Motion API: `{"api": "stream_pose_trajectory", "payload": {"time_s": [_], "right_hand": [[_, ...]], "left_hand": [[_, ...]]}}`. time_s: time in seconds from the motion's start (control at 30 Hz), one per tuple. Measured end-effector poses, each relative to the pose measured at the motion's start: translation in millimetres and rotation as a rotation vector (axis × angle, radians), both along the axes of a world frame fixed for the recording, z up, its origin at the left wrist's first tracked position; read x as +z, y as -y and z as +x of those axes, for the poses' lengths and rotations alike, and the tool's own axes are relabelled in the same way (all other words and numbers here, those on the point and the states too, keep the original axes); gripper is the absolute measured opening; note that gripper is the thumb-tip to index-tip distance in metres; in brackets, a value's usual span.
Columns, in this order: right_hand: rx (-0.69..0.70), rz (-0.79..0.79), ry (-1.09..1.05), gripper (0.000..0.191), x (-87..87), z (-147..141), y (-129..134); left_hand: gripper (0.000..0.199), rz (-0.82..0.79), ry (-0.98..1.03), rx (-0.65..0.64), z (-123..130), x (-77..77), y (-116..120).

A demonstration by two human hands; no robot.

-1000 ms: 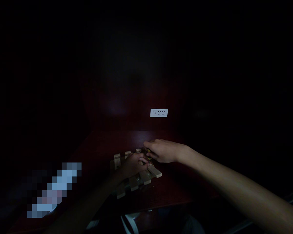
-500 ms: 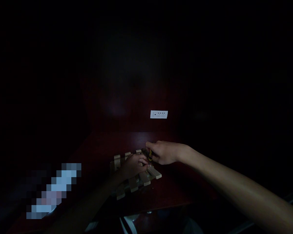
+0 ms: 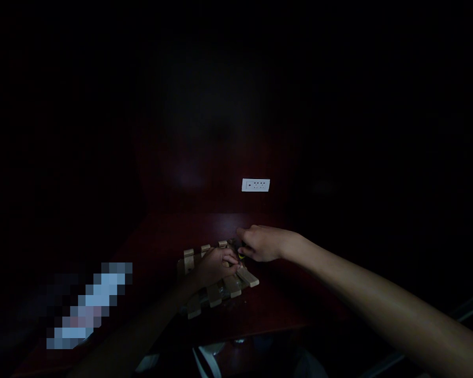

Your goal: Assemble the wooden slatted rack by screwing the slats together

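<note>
On the dark red table lies a small rack of pale wooden slats (image 3: pixel 232 285), with darker parts beneath them. My left hand (image 3: pixel 217 265) rests over its middle, fingers bent and closed at the inner end of the rightmost slat (image 3: pixel 248 276). Just above that spot my right hand (image 3: pixel 262 244) is closed around a screwdriver (image 3: pixel 242 256) with a yellow-and-black handle, held upright and pointing down. Most of the handle is hidden by the fingers. Whatever lies right under the tip is too dark and small to make out.
The table (image 3: pixel 291 310) is dark red, its front edge close to me. A white socket plate (image 3: pixel 256 185) is on the wall behind. A blurred-out bright shape (image 3: pixel 90 307) lies at the left. Deep shadow covers both sides.
My right hand has turned slightly and shifted a little left, and less of the screwdriver's handle shows. My left hand and the slats stay nearly in place.
</note>
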State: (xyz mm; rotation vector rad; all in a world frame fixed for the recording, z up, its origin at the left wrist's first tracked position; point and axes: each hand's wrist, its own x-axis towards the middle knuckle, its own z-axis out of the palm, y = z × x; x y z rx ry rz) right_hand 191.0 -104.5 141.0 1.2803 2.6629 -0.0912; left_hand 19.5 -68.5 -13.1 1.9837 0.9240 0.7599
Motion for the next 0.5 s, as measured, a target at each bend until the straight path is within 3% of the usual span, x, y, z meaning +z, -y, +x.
{"api": "stream_pose_trajectory", "payload": {"time_s": [0.13,0.3,0.5], "right_hand": [[-0.005,-0.051,-0.009,0.037,4.5,-6,2],[0.060,-0.050,-0.008,0.024,5.1,-8,-1],[0.027,-0.059,-0.007,0.024,5.3,-6,-2]], "left_hand": [[0.016,-0.055,0.014,-0.009,1,8.1,5],[0.015,-0.043,0.035,-0.002,2,11.3,7],[0.018,-0.052,0.020,-0.020,1,14.0,8]]}}
